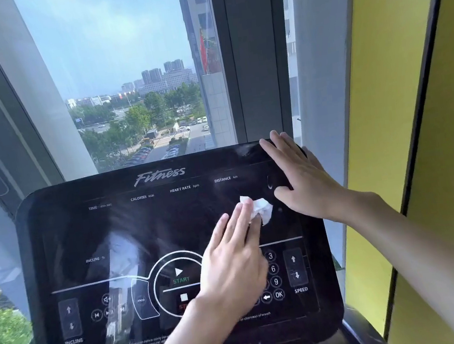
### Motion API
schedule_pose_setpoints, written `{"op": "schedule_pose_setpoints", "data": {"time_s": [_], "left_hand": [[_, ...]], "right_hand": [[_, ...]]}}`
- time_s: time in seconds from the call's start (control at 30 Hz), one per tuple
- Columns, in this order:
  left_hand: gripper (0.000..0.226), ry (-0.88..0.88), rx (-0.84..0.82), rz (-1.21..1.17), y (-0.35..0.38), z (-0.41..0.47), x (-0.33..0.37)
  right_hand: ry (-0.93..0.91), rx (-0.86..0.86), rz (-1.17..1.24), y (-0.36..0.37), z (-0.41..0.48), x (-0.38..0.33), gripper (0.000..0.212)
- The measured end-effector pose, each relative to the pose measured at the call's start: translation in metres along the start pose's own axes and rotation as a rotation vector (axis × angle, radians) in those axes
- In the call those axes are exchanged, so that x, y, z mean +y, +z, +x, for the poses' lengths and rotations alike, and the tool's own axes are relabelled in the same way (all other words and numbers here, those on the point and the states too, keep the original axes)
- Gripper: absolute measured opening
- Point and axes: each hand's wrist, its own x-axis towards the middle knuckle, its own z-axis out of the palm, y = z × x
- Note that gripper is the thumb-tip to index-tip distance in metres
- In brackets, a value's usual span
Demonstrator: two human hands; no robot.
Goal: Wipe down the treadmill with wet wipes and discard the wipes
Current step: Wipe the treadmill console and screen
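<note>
Crumpled wipe [262,210] beneath fingertips [246,208] of left grip [232,263]

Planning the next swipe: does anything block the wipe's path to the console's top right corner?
Yes: the right hand lies flat on that corner of the console, just beyond the wipe under the left hand.

Daylit room, high floor.
Tall glass window [120,70] in dark grey metal frame [253,53]; glossy yellow wall panel [400,91] at right.

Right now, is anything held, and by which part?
Nothing is gripped: the left hand presses straight fingers on the wipe, at its left side; the right hand lies flat.
</note>
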Motion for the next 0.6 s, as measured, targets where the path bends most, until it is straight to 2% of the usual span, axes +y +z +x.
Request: {"op": "schedule_pose_setpoints", "data": {"time_s": [0.13,0.27,0.43,0.53,0.6], "left_hand": [[0.063,-0.165,0.051,-0.033,-0.005,-0.001,-0.015],[0.063,-0.001,-0.041,-0.017,0.007,-0.026,0.003],[0.063,-0.196,0.055,-0.07,0.001,-0.006,-0.003],[0.063,-0.079,0.025,-0.044,0.004,0.001,0.007],[0.06,-0.098,0.052,-0.026,-0.003,0.016,-0.003]], "right_hand": [[0.006,-0.007,0.045,-0.001,-0.001,0.001,0.09],[0.004,-0.003,0.081,-0.001,-0.001,0.002,0.093],[0.0,-0.004,0.092,-0.001,-0.002,0.004,0.095],[0.004,0.01,0.146,0.001,-0.003,0.005,0.095],[0.008,0.015,0.193,0.001,-0.005,0.007,0.096]]}}
